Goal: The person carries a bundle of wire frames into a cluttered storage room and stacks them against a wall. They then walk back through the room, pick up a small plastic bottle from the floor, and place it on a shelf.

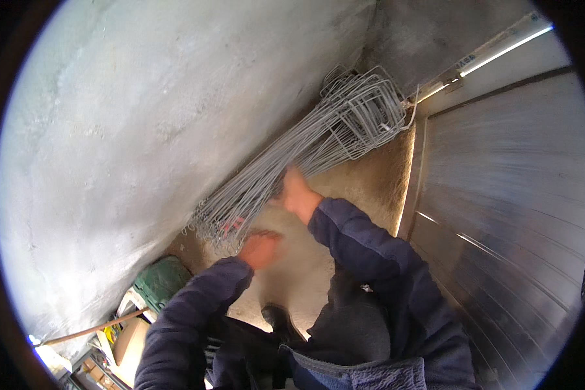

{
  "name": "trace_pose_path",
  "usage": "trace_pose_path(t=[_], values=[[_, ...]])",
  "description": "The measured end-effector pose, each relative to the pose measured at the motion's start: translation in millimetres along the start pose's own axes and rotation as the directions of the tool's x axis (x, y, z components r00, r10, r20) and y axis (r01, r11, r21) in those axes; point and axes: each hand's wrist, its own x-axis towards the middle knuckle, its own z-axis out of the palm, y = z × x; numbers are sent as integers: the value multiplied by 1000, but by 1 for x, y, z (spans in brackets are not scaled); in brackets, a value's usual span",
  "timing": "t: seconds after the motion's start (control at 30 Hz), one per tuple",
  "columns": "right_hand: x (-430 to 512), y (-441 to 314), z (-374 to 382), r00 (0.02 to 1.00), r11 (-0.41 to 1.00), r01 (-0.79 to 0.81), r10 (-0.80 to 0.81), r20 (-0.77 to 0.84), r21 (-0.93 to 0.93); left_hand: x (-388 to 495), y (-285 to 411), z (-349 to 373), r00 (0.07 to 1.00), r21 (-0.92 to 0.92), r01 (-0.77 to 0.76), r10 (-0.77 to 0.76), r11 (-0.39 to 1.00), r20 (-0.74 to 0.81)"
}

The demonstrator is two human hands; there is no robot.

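A bundle of bent grey metal wires [273,165] lies slanting beside the wall, with squarish loops at the upper right end and small hooks at the lower left end. My right hand [295,192] is at the underside of the bundle's middle, its fingers partly hidden among the wires; whether it grips them cannot be told. Close by the hooked end is my left hand [262,248], blurred, with its fingertips hidden or unclear. Something red shows among the wires near it.
A rough grey wall [126,122] rises on the left. To the right stands a ribbed metal door [497,185] with light along its edge. At the lower left are a green plastic case [162,282], a cardboard box [132,343] and a brown rod [95,327]. My black shoe [279,321] is on the floor.
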Motion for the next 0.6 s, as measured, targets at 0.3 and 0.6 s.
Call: trace_pose_path(t=[0.3,0.6], values=[[-16,-59,-172,749,773,614,-506,-428,162,3,-72,81,766,-860,117,-506,-496,396],[-51,-164,-53,237,361,842,-915,-328,-400,-33,-121,25,852,-807,-333,-523,-489,-35]])
